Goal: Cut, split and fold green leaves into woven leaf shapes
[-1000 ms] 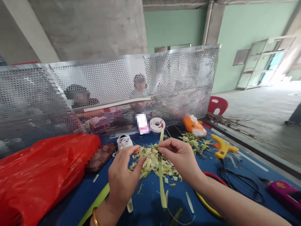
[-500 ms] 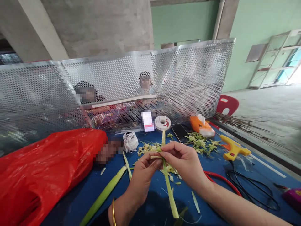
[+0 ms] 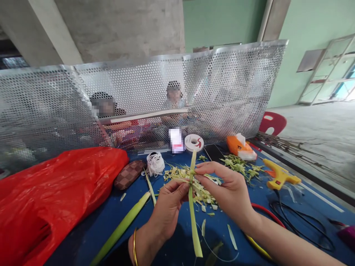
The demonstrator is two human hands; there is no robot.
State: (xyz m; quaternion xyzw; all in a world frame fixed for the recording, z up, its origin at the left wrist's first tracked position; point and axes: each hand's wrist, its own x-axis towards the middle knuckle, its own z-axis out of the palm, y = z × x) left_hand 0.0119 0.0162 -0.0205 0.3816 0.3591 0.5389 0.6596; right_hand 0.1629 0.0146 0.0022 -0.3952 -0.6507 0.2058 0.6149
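Between my two hands is a pale green leaf strip (image 3: 195,225), folded or knotted at its middle, one end pointing away and the longer end hanging toward me. My left hand (image 3: 170,205), a gold bangle at its wrist, pinches the folded part from the left. From the right, thumb and forefinger of my right hand (image 3: 229,184) close on the strip just above that fold. Underneath lie many leaf scraps (image 3: 205,192). A long green leaf (image 3: 122,227) rests left of my left hand, with a narrower strip (image 3: 151,188) beside it.
A red plastic bag (image 3: 69,184), a checkered pouch (image 3: 129,174) and white string (image 3: 155,163) are on the left. Farther back are a ribbon spool (image 3: 190,146), phone (image 3: 213,153) and tissue pack (image 3: 238,148). A yellow glue gun (image 3: 279,175) lies right. Behind the perforated screen (image 3: 133,85) sit people.
My right fingers have shifted slightly up and right off the fold. The strip's lower end has swung left, now hanging straighter. The whole view has shifted a little.
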